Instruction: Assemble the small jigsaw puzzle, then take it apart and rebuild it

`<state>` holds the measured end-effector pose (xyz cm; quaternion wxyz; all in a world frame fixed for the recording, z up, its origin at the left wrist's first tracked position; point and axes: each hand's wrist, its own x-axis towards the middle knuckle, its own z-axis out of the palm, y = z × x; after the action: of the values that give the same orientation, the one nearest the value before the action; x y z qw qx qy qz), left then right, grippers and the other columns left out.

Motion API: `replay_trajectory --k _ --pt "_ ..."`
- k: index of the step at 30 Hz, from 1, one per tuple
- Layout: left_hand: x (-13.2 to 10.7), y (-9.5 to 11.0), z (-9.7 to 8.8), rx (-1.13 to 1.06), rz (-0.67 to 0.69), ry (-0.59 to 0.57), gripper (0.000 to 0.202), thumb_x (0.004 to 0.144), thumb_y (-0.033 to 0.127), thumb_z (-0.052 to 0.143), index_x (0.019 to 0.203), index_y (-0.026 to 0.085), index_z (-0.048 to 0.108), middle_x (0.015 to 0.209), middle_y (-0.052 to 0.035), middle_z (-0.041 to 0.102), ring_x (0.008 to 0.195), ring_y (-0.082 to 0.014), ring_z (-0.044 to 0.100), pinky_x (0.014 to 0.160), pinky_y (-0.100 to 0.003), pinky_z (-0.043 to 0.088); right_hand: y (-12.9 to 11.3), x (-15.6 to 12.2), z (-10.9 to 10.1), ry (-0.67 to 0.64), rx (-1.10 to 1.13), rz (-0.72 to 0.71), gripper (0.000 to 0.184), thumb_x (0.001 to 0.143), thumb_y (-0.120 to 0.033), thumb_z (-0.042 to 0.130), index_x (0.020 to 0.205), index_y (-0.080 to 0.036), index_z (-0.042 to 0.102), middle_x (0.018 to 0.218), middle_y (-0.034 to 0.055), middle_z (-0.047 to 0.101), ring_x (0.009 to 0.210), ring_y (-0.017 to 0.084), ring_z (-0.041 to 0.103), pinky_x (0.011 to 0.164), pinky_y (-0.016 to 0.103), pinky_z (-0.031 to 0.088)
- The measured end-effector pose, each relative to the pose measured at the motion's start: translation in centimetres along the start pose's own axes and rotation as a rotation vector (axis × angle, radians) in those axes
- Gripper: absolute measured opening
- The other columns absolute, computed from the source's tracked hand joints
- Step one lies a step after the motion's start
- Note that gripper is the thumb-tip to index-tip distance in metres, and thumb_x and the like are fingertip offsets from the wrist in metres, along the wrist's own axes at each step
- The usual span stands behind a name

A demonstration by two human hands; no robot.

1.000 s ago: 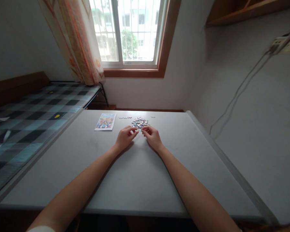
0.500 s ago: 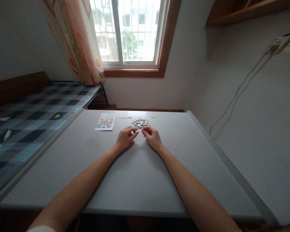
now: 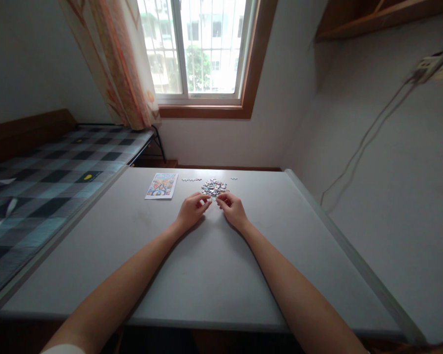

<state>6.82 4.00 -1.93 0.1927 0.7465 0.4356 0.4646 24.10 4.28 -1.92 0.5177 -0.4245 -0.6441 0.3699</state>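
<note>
A heap of small jigsaw puzzle pieces [image 3: 214, 186] lies on the grey-white table [image 3: 206, 275], just beyond my fingertips. My left hand [image 3: 192, 209] is closed in a pinch at the heap's near edge, a small pale puzzle piece at its fingertips. Facing it, my right hand [image 3: 233, 209] pinches too, with its thumb and forefinger at what looks like another small piece. Only a narrow gap separates the two hands, and a light-coloured piece [image 3: 214, 198] shows there. Details of these pieces are too small to make out.
Left of the heap lies a colourful picture sheet [image 3: 161, 186]. Beyond the hands are a short row of joined pieces [image 3: 191, 179] and a small joined group [image 3: 234, 178]. A bed with a checked cover [image 3: 77, 167] adjoins the table's left side; a wall [image 3: 391, 172] borders the right.
</note>
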Motion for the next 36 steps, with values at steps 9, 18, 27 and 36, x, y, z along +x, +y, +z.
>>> replay_trajectory --k 9,18,27,36 --pt "0.04 0.43 -0.13 -0.033 -0.030 0.010 0.019 0.084 0.032 0.061 0.093 0.018 0.070 0.078 -0.0014 0.063 0.053 -0.0081 0.057 0.052 -0.020 0.048 0.45 -0.08 0.03 0.017 -0.086 -0.040 0.019 0.078 -0.037 0.062 0.080 -0.018 0.065 0.073 0.0025 0.064 0.061 0.013 0.054 0.059 0.027 0.045" --pt "0.06 0.37 -0.13 -0.040 -0.036 0.008 0.020 0.084 0.033 0.060 0.094 0.018 0.070 0.078 -0.0015 0.062 0.053 -0.0086 0.057 0.051 -0.020 0.048 0.46 -0.05 0.08 0.018 -0.134 -0.063 0.016 0.079 -0.034 0.061 0.079 -0.019 0.066 0.075 0.0031 0.065 0.063 0.014 0.055 0.061 0.028 0.046" --pt "0.04 0.19 -0.07 -0.027 -0.030 0.000 0.020 0.085 0.032 0.059 0.095 0.018 0.070 0.080 -0.0017 0.063 0.054 -0.0082 0.057 0.053 -0.020 0.048 0.33 -0.15 0.08 0.013 -0.153 -0.082 0.015 0.080 -0.033 0.060 0.078 -0.019 0.065 0.076 0.0032 0.065 0.064 0.014 0.056 0.062 0.028 0.046" --pt "0.00 -0.04 -0.05 -0.020 -0.027 -0.013 0.022 0.086 0.033 0.058 0.099 0.019 0.070 0.082 -0.0016 0.063 0.054 -0.0076 0.057 0.051 -0.020 0.047 0.16 -0.20 0.08 0.003 -0.193 -0.106 0.012 0.081 -0.030 0.059 0.078 -0.019 0.064 0.076 0.0031 0.064 0.065 0.014 0.056 0.063 0.028 0.046"
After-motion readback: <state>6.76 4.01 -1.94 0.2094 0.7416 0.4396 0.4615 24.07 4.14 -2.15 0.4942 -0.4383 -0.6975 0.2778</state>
